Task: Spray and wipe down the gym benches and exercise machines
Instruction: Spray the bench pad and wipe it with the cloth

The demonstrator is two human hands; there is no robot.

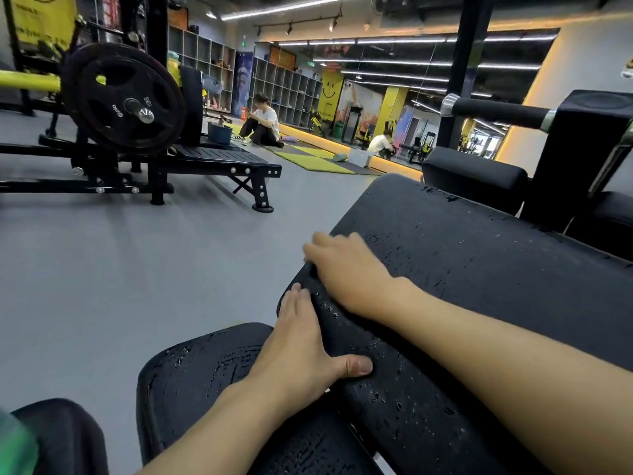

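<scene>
A long black back pad (479,269) of a gym bench slants from the lower middle up to the right, and water droplets dot its surface. My left hand (301,344) holds its left rim, with the thumb on top and the fingers lying along the side. Just above it, my right hand (346,269) lies on the same rim with its fingers bent over the edge. Below the hands sits the black seat pad (205,389), also wet. No cloth or spray bottle shows in either hand.
A blurred green thing (17,440) and another black pad (61,437) are at the bottom left. A plate-loaded machine (123,97) stands at the left rear on grey floor (137,269). A padded handle (496,111) and post (462,63) rise at the right. A person (263,125) sits by the mirror wall.
</scene>
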